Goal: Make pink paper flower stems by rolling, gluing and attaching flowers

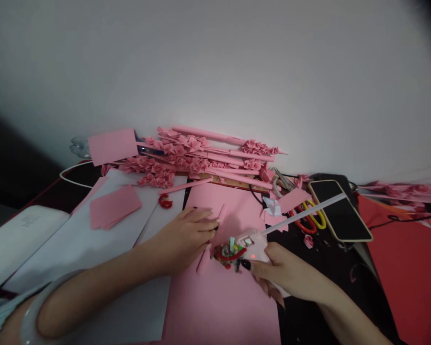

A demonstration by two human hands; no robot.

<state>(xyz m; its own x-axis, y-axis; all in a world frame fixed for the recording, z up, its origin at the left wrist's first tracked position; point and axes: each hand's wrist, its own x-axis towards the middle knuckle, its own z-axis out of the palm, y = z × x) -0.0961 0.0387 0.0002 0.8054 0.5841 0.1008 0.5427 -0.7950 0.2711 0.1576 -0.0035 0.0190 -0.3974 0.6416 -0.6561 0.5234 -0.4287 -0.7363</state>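
My left hand (187, 239) rests with its fingers on a thin rolled pink paper tube (203, 263), holding it down on a large pink sheet (222, 306). In my right hand (290, 273) is a hot glue gun (259, 245), its red light on and a clear glue stick (305, 213) sticking out of the back. Colourful bits cover its front end, which points at the tube. The gun's nozzle tip is hard to make out, and my left fingers cover part of the tube.
Pink paper flower stems (190, 148) lie along the wall. Small pink cards (115, 206) sit on white sheets (129, 249) at left. Scissors (318, 215) and a phone (339, 211) lie right, beside red paper (409, 268). A white device (25, 239) is at far left.
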